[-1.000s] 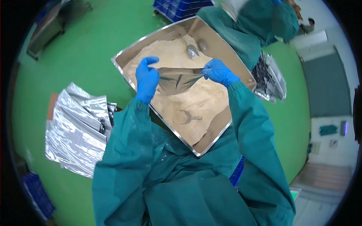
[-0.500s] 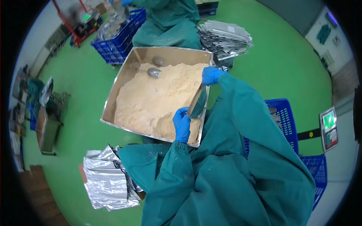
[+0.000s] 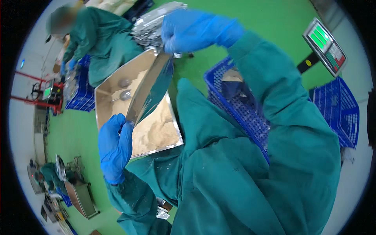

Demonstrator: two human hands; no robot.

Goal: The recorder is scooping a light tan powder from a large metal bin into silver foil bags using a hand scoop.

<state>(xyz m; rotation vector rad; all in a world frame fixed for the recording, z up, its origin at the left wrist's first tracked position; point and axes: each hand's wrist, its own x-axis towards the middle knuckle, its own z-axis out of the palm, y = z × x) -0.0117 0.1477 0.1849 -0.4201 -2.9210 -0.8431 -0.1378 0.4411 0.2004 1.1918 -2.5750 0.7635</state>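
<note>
My left hand, in a blue glove, pinches the lower end of a silver foil bag. My right hand, also gloved and blurred by motion, grips the bag's upper end. The bag is held stretched on a slant above a square metal bin of pale powder. Two metal scoops lie in the powder, the nearer one just below the other. The bag hides part of the bin.
A co-worker in green sits beyond the bin beside a blue crate and stacked foil bags. At right stand two blue crates and a scale. Another worker is by a cart.
My view has swung round, bringing the scale and crates higher in the picture. The bag, held in both hands, is lifted higher, with my right hand raised well above my left.
</note>
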